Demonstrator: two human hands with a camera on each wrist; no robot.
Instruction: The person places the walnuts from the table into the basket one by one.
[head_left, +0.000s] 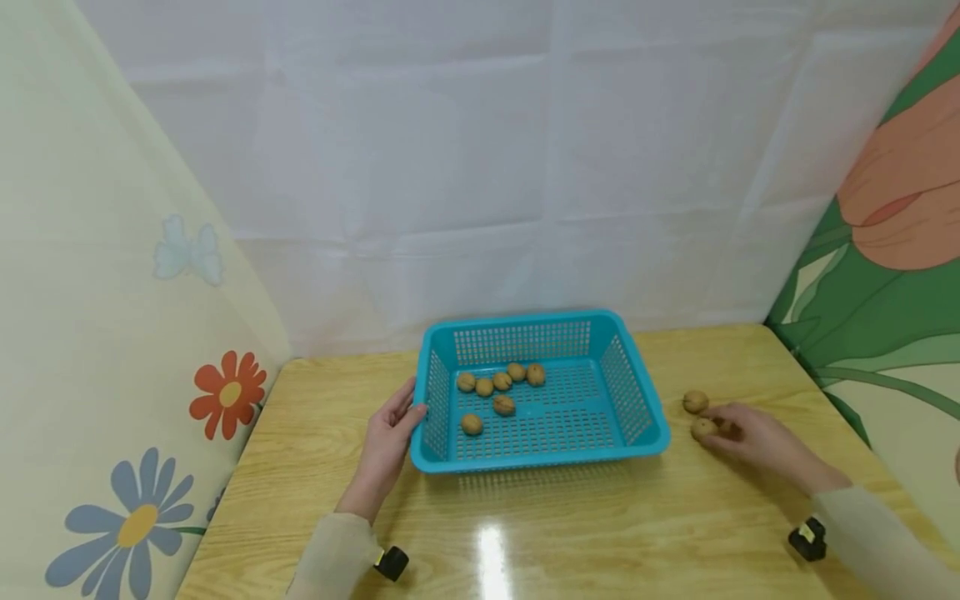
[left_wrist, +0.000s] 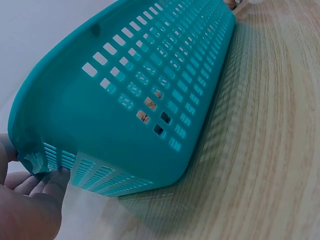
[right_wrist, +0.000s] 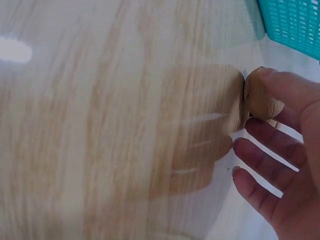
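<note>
A blue plastic basket (head_left: 525, 457) with slotted sides stands on the wooden table, several walnuts (head_left: 504, 405) lying on its floor toward the left. My left hand (head_left: 386, 437) grips the basket's left rim, thumb on top and fingers curled beneath it, as the left wrist view shows. To the right of the basket, my right hand (head_left: 757, 442) pinches a walnut (right_wrist: 258, 95) between thumb and index finger at the tabletop. The other fingers of that hand are spread loosely. Just behind it on the table sits another walnut (head_left: 695, 402).
The wooden table (head_left: 600, 533) ends at a white cloth backdrop (head_left: 450, 167). Flower-printed panels flank it, a pale one (head_left: 112, 333) on the left and one with large green leaves (head_left: 900, 333) on the right. Small black devices (head_left: 808, 539) sit at both wrists.
</note>
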